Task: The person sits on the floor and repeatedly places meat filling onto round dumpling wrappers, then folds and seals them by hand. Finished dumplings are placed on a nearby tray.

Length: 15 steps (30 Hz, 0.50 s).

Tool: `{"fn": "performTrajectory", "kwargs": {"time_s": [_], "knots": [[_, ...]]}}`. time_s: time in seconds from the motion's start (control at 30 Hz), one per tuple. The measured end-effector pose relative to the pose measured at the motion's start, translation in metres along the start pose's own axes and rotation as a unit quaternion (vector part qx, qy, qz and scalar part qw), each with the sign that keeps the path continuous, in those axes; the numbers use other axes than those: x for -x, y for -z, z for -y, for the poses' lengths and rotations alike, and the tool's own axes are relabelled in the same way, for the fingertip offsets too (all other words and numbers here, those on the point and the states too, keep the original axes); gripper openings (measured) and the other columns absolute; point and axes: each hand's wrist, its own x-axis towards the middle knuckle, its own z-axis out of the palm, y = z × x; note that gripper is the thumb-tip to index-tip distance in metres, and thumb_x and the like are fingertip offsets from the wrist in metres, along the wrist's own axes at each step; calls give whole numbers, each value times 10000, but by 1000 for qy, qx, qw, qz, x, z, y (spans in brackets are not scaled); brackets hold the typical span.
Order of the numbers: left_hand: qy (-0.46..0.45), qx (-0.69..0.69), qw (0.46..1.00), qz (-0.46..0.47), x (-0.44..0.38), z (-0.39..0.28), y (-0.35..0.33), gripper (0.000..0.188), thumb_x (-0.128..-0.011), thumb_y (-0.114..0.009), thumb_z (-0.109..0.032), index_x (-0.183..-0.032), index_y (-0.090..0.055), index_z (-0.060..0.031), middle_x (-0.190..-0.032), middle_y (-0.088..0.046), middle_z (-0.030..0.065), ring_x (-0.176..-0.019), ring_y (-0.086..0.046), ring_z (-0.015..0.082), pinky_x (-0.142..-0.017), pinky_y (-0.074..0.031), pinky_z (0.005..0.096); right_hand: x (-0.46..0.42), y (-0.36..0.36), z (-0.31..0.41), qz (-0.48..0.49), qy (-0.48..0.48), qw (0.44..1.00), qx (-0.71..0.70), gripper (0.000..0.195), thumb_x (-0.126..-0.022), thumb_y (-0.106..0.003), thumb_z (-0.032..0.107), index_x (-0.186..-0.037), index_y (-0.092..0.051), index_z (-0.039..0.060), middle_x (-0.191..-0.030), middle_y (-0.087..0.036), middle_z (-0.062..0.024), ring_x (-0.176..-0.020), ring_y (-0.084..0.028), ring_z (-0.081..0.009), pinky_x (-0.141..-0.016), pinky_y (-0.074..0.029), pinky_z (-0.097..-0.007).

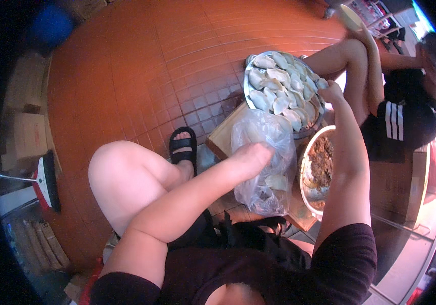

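My left hand (pixel 254 155) is at a clear plastic bag (pixel 259 194) with its fingers curled. The fingertips are lost against the film, so I cannot tell whether they grip it. Pale, flat pieces of dough (pixel 277 182) show through the bag. Farther off, my right hand (pixel 331 92) is at the right rim of a round metal tray (pixel 246 85), its fingers closed on a dumpling (pixel 320 82). Many folded dumplings (pixel 279 78) cover the tray. Partly behind my right forearm is a white basin (pixel 304 190) of brown minced filling (pixel 320 162).
A wooden board (pixel 221 139) lies under the bag's far side. Across from me sits a person in black shorts (pixel 412 118); a blurred pale round object (pixel 350 17) is at their raised hand. Left on the red tiled floor (pixel 119 76) are a squeegee (pixel 46 183) and cardboard boxes (pixel 29 133).
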Motion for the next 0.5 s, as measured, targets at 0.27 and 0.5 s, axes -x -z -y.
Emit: {"fn": "performTrajectory", "kwargs": {"time_s": [0.27,0.5], "knots": [[102,114,986,-58,-8,-5,4,197,-814,-481,-103,-959,-591,-25,-1038,-585,149,-973,-584,339,-845,-483,381,0,-5,-3,112,37,970,-211,460,-706,-702,53,-1134,-552,-16,-834,-626,-98,-543,-566,-152,-433,-431,-284],[249,-141,957,46,-19,8,3,269,-858,-441,-129,-1037,-589,7,-1050,-615,172,-967,-618,320,-794,-507,388,56,39,-35,-5,136,983,-125,541,-769,-722,177,-1238,-510,13,-1114,-626,-119,-964,-619,-187,-822,-485,-293]]}}
